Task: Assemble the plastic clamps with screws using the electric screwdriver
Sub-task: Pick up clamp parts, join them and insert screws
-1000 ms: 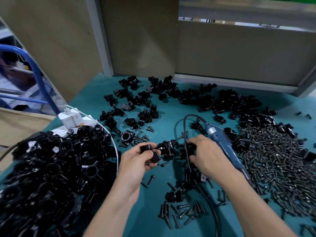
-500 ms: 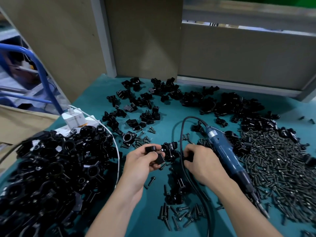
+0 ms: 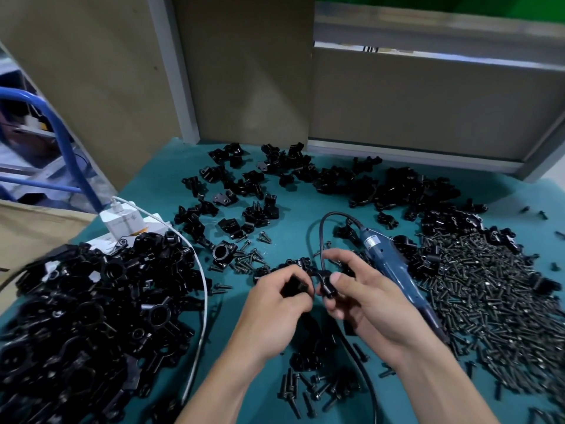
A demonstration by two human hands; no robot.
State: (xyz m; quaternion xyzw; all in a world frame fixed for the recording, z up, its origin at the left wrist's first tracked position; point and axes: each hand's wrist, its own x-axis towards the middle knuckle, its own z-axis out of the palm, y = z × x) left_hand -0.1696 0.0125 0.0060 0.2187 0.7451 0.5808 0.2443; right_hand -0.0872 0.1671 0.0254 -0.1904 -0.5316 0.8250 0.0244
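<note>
My left hand (image 3: 275, 304) grips a black plastic clamp half (image 3: 297, 286) above the teal table. My right hand (image 3: 360, 298) pinches a second black clamp half (image 3: 327, 284) right beside it, the two pieces nearly touching. The blue electric screwdriver (image 3: 394, 270) lies along the back of my right hand, tucked against the palm, its black cord (image 3: 321, 237) looping up behind. Loose black screws (image 3: 308, 390) lie below my hands.
A big heap of black screws (image 3: 489, 289) fills the right side. Assembled clamps (image 3: 85, 307) pile up at the left by a white charger (image 3: 122, 223) and cable. Loose clamp halves (image 3: 305, 185) spread across the back of the table (image 3: 293, 224), before brown panels.
My right hand has picked a clamp half off the table and lifted it toward the piece in my left hand. Both hands now meet at the middle.
</note>
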